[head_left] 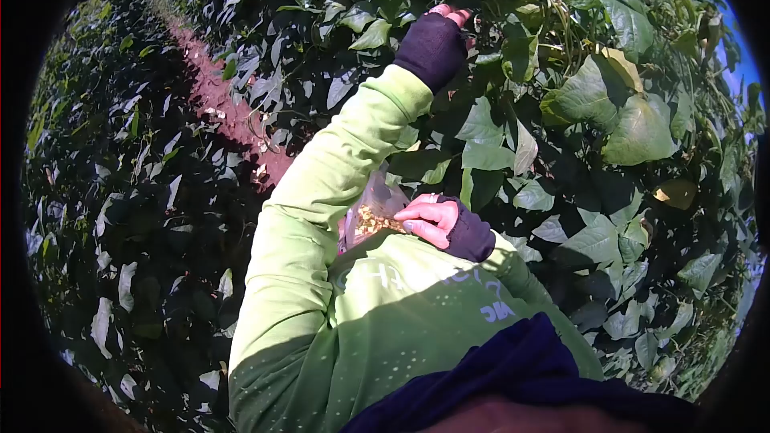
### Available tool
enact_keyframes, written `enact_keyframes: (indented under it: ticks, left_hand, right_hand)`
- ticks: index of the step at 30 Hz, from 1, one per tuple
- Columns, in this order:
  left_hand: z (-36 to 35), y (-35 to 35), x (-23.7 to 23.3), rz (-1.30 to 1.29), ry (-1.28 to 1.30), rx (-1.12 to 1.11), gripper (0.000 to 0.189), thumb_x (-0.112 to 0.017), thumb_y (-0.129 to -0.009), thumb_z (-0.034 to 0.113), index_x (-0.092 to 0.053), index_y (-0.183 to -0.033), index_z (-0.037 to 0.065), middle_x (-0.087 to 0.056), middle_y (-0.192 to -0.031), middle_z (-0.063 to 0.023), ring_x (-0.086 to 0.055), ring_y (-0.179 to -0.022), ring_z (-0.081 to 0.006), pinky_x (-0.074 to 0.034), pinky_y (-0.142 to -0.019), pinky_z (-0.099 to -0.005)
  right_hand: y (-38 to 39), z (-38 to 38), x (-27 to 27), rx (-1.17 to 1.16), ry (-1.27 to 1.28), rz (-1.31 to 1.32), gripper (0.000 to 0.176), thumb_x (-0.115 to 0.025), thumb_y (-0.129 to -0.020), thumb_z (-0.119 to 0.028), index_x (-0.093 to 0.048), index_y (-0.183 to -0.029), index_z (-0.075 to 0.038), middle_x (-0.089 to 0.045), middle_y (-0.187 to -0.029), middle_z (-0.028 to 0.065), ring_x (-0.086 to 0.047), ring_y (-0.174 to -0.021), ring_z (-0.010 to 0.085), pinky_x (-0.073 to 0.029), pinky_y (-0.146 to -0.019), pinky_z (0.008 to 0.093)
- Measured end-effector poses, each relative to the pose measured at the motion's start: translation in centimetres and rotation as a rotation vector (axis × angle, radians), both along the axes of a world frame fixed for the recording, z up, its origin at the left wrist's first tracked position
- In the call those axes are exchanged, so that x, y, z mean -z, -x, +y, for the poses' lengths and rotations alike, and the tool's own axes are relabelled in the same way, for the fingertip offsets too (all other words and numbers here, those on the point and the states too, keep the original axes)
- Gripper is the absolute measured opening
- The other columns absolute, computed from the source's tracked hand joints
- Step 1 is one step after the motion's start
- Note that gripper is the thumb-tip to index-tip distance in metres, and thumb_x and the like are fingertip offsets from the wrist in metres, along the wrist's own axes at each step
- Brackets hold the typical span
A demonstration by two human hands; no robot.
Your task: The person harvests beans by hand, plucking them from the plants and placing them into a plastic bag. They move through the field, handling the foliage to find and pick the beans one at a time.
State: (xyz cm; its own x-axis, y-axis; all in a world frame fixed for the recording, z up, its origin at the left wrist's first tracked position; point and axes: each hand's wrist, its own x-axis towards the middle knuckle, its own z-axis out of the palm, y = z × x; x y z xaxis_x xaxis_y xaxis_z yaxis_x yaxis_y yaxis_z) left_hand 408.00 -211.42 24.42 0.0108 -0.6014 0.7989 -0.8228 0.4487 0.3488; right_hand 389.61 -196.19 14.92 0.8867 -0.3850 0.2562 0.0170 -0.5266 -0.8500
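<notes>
- so the left hand point(433, 42) is way out in front, right up against the leafy vines point(485, 136). the back of it faces the camera and the finger ends go out of sight among the leaves, so i can't tell how far open it is or whether it has hold of anything.
- the relation that counts here, imo: the vines lie just past those fingertips and off to their right, so the left hand is clearly the nearer one. the thin stems point(556, 2) on that side run roughly up and down the view, more or less across the way the fingers point.
- the clear plastic bag point(385, 191) is the opposite way, back toward the body, in front of the green shirt point(377, 289) and just beside the left forearm.
- the right hand point(433, 220) is the close one there, at the bag's right side. fingers are partly bent and near each other, pointing left over the small yellowish pieces point(370, 223) inside (petals or pods, too small to say). can't tell if it's gripping the plastic, pinching a piece or just resting.
</notes>
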Motion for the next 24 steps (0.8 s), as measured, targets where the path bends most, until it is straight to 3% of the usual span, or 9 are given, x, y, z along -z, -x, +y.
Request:
enact_keyframes:
  ticks: [1,2,5,10,13,15,19,24]
  left_hand:
    - [-1.0,0.6,-0.2,-0.02,0.014,-0.025,0.046,-0.074,-0.077,0.021,-0.06,-0.118,0.008,-0.062,-0.109,-0.0161,-0.062,-0.096,-0.0323,-0.051,-0.083,-0.0399]
    - [-1.5,1.2,0.0,0.043,-0.041,0.0,0.043,-0.066,-0.081,0.017,-0.056,-0.122,0.007,-0.061,-0.11,-0.0174,-0.061,-0.099,-0.0361,-0.049,-0.088,-0.0418]
    - [-3.9,0.9,0.7,0.082,-0.097,0.021,0.044,-0.07,-0.08,0.021,-0.056,-0.12,0.01,-0.057,-0.116,-0.0173,-0.062,-0.097,-0.0351,-0.05,-0.083,-0.042]
    - [-4.3,-0.3,0.1,0.067,0.009,0.185,0.028,-0.06,-0.087,0.016,-0.06,-0.114,0.009,-0.058,-0.113,-0.016,-0.063,-0.09,-0.034,-0.052,-0.078,-0.0412]
    - [-4.9,-0.7,0.2,-0.064,0.027,0.192,0.034,-0.062,-0.083,0.014,-0.06,-0.115,0.008,-0.06,-0.104,-0.015,-0.061,-0.092,-0.0343,-0.05,-0.079,-0.043]
    - [-5.2,-0.9,0.2,-0.083,0.015,0.23,0.032,-0.061,-0.081,0.015,-0.06,-0.113,0.008,-0.06,-0.101,-0.0144,-0.06,-0.093,-0.0347,-0.049,-0.08,-0.0437]
    - [-5.8,-1.4,-0.4,-0.123,-0.031,0.288,0.025,-0.059,-0.077,0.017,-0.061,-0.101,0.009,-0.061,-0.093,-0.0151,-0.061,-0.09,-0.0333,-0.05,-0.075,-0.044]
    - [-6.5,-2.1,-0.8,-0.038,-0.091,0.379,0.011,-0.058,-0.077,0.016,-0.063,-0.085,0.009,-0.062,-0.084,-0.0136,-0.062,-0.08,-0.0331,-0.049,-0.07,-0.0446]
  right_hand:
    - [0.0,0.2,-0.2,0.039,0.002,-0.001,0.021,-0.057,-0.09,-0.008,-0.066,-0.108,-0.001,-0.063,-0.089,0.0118,-0.061,-0.083,0.0236,-0.049,-0.076,0.033]
    - [0.1,0.4,-0.4,0.071,0.019,-0.013,0.021,-0.057,-0.09,-0.007,-0.066,-0.108,0.0,-0.064,-0.089,0.0117,-0.061,-0.084,0.0236,-0.049,-0.076,0.0331]
    - [-0.3,0.7,-0.1,0.181,-0.021,-0.021,0.021,-0.059,-0.089,-0.006,-0.066,-0.108,-0.001,-0.064,-0.087,0.0112,-0.061,-0.082,0.023,-0.049,-0.076,0.0334]
    - [-3.0,1.1,1.1,0.288,-0.046,-0.064,0.02,-0.061,-0.088,-0.005,-0.067,-0.106,-0.001,-0.063,-0.083,0.0094,-0.06,-0.079,0.0211,-0.049,-0.073,0.0324]
    - [-5.2,1.1,0.8,0.296,-0.151,0.022,0.018,-0.06,-0.09,-0.006,-0.066,-0.106,-0.001,-0.065,-0.087,0.0093,-0.062,-0.079,0.0185,-0.049,-0.071,0.0286]
    - [-6.9,1.2,-0.1,0.329,-0.195,0.041,0.017,-0.059,-0.091,-0.007,-0.065,-0.105,0.0,-0.065,-0.09,0.0096,-0.063,-0.08,0.0172,-0.049,-0.072,0.0273]
    - [-9.3,0.3,1.3,0.362,-0.051,0.05,0.015,-0.061,-0.089,-0.006,-0.065,-0.102,0.0,-0.065,-0.09,0.01,-0.063,-0.08,0.0198,-0.049,-0.073,0.0301]
    - [-11.6,-0.7,0.6,0.364,-0.008,0.016,0.014,-0.062,-0.088,-0.005,-0.066,-0.1,0.0,-0.066,-0.088,0.0104,-0.062,-0.08,0.0221,-0.049,-0.074,0.0323]
